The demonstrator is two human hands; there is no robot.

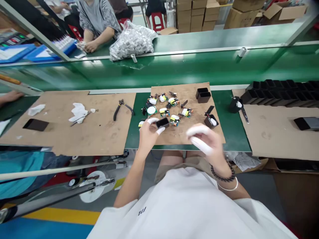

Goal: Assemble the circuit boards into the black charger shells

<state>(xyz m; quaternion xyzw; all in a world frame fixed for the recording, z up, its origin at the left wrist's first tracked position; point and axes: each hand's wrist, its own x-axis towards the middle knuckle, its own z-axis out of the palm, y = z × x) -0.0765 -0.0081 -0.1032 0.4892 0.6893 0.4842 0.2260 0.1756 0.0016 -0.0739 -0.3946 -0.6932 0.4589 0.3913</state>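
My left hand (147,136), with white finger covers on its fingertips, grips a small black open-topped plastic case (162,123) near the front of the cardboard mat. My right hand (209,141) is slightly blurred above the mat's front edge. Its white-covered thumb and finger are curved and apart, with nothing visible between them. Behind the left hand lie several small circuit boards (164,113) with yellow and white parts. At right on the mat, a black case (211,121) has a white part and a raised black piece in it. Two empty-looking black cases (203,95) stand behind.
Pliers (121,108) and a white cloth (78,113) lie on the left cardboard. Rows of black cases (281,93) stand at far right, near a dark pen-like tool (245,114). A green conveyor (174,71) runs behind. A co-worker (99,26) sits across, beside a clear bag (133,39).
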